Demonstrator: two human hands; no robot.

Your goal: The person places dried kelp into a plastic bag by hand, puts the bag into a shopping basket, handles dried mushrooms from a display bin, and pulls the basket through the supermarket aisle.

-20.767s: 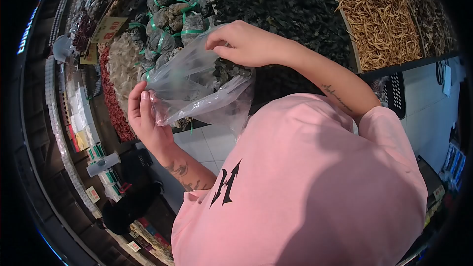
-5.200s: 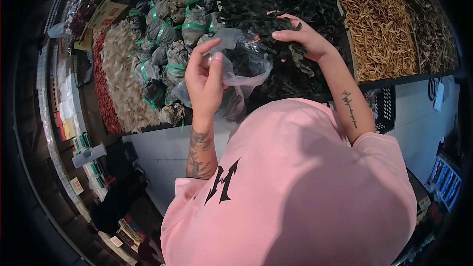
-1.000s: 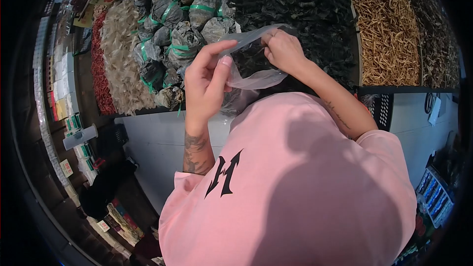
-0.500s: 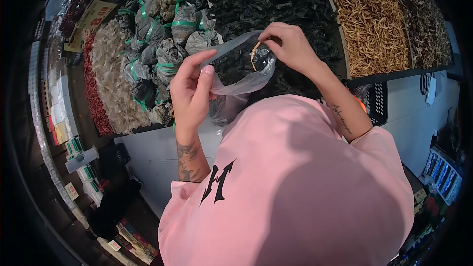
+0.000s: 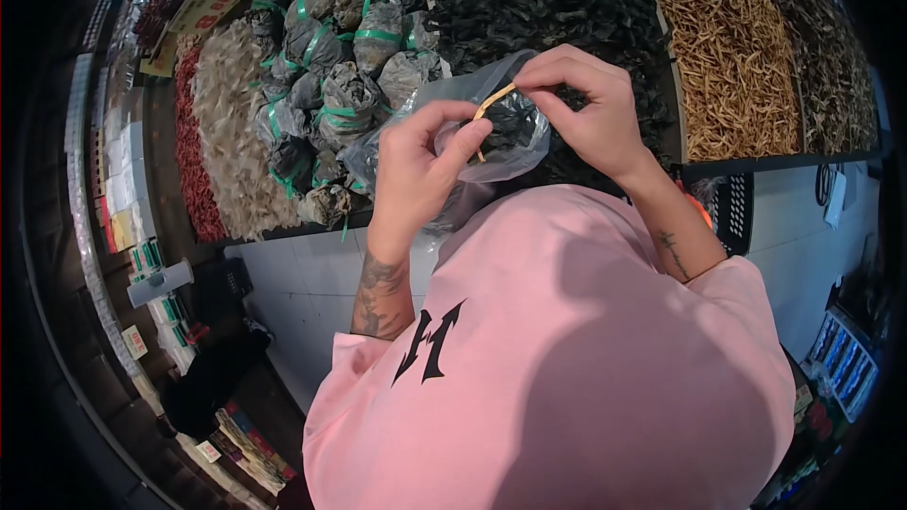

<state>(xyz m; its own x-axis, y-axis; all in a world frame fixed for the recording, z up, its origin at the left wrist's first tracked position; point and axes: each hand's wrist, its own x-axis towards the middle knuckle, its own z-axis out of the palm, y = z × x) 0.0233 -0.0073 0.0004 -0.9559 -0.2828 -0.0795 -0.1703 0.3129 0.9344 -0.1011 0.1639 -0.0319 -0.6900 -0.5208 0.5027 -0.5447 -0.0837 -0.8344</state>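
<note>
Here the right hand (image 5: 595,109) pinches the upper end of a yellow strip (image 5: 496,95), while the left hand (image 5: 416,156) has a narrow grip of thumb and forefinger around its middle! The strip slants across the mouth of the clear bag (image 5: 524,161), its lower end down near the rim. How firmly the left hand's other fingers hold the bag cannot be told, and that looks like the weak spot: with one hand minding both, the rim could slip and the mouth sag, spilling whatever lies inside. The strip looks thin and dry, so a hard pull between the two grips could snap it, perhaps dropping a piece among the dark leaves (image 5: 557,0) behind or the bundles (image 5: 378,33) to the left. A rough end might also snag the bag and tear it
</note>
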